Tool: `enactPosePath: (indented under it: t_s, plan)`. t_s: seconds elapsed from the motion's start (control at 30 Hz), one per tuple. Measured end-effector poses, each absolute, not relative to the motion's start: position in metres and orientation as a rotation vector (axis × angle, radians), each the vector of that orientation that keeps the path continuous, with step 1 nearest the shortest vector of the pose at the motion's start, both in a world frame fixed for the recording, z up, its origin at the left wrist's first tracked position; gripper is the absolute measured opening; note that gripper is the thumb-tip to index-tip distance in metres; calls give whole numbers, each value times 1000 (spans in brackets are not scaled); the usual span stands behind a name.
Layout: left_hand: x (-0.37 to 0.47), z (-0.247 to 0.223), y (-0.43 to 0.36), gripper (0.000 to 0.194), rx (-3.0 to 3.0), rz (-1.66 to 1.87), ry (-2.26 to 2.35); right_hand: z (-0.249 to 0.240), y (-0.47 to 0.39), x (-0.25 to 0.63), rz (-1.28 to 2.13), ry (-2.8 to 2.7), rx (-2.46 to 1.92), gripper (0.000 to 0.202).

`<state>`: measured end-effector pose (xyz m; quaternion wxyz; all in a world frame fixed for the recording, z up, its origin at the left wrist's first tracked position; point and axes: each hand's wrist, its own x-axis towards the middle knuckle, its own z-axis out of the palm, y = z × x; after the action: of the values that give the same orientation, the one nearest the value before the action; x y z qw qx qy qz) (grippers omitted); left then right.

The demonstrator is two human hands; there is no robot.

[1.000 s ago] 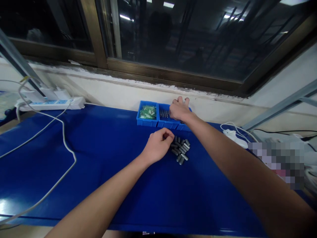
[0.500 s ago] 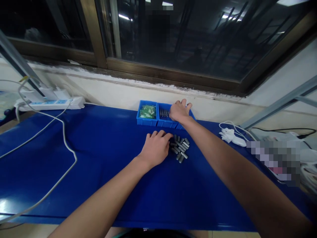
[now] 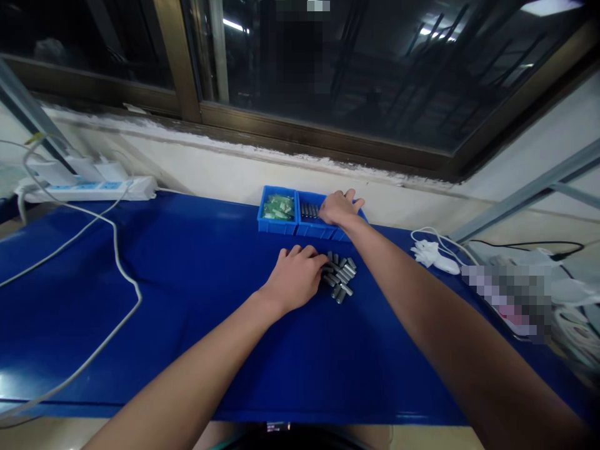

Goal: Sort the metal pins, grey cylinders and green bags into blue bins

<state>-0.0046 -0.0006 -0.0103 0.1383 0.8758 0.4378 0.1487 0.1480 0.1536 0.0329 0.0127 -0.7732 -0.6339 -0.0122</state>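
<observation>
My left hand (image 3: pixel 299 278) rests on the blue tabletop with bent, slightly parted fingers. Its thumb side touches a loose pile of short, grey metal cylinders (image 3: pixel 344 273); nothing shows in its grasp. My right hand (image 3: pixel 341 207) reaches into the middle blue bin (image 3: pixel 315 232), where several similar cylinders (image 3: pixel 309 210) stand in a row. Thumb and index finger point down and are pressed together at the row's right end; whatever they hold is hidden. The other fingers stick out, over a third blue bin (image 3: pixel 340 235) that the hand and forearm mostly cover.
Left of the middle bin stands a blue bin (image 3: pixel 276 228) with green items in clear wrapping. A white power strip (image 3: pixel 94 190) and loose cable (image 3: pixel 122 265) lie at the left. At the right are a crumpled white wrapper (image 3: pixel 425 252) and a white device (image 3: pixel 447 265). The window wall rises behind.
The camera view has shifted slightly. My right hand has dipped a little lower into the middle bin; my left hand stays beside the pile.
</observation>
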Motion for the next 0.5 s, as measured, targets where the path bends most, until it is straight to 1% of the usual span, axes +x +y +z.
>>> enactPosePath:
  t_s: [0.1, 0.2, 0.37, 0.43, 0.5]
  plan:
    - [-4, -11, 0, 40, 2582, 417, 1221, 39, 141, 145, 30, -1882, -2275, 30]
    - [-3, -12, 0, 37, 2604, 393, 1230, 45, 119, 147, 112, -1741, -2010, 29]
    - [-4, -12, 5, 27, 2616, 380, 1258, 44, 66, 180, 74, -1640, -1546, 22]
    - [-5, -12, 6, 26, 2586, 425, 1280, 35, 43, 198, 45, -1596, -1393, 20]
    - [-5, -14, 7, 30, 2475, 578, 1302, 22, 23, 211, 122, -1547, -1327, 19]
